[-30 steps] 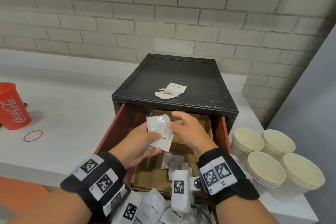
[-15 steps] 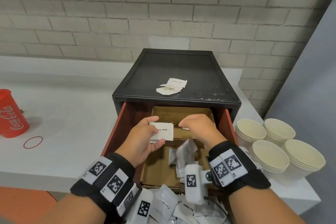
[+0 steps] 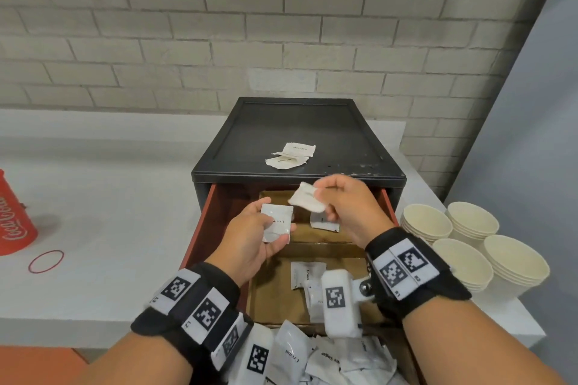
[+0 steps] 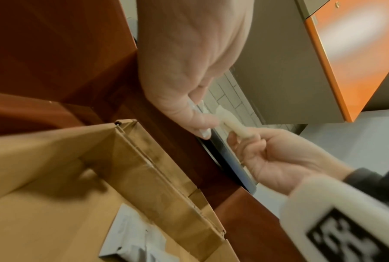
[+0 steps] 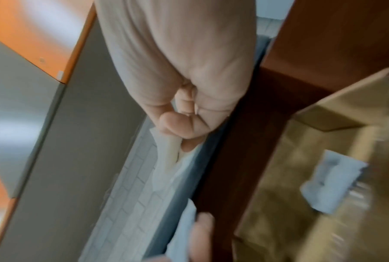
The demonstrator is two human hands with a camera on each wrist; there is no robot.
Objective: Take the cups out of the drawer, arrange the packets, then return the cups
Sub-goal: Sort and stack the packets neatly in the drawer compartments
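Over the open red-walled drawer (image 3: 205, 228), the left hand (image 3: 250, 241) has its fingers curled under a flat white cream packet (image 3: 276, 223), thumb on top. The right hand (image 3: 347, 206) pinches a crumpled white paper packet (image 3: 308, 201) just above it. Four stacks of cream paper cups (image 3: 469, 247) stand on the white bench (image 3: 125, 222) right of the drawer.

I see bare forearms, each with a black wrist strap (image 3: 194, 306) carrying white square-coded tags; beside the right strap (image 3: 416, 275) a white camera block (image 3: 339, 303) hangs on a screwed bracket.
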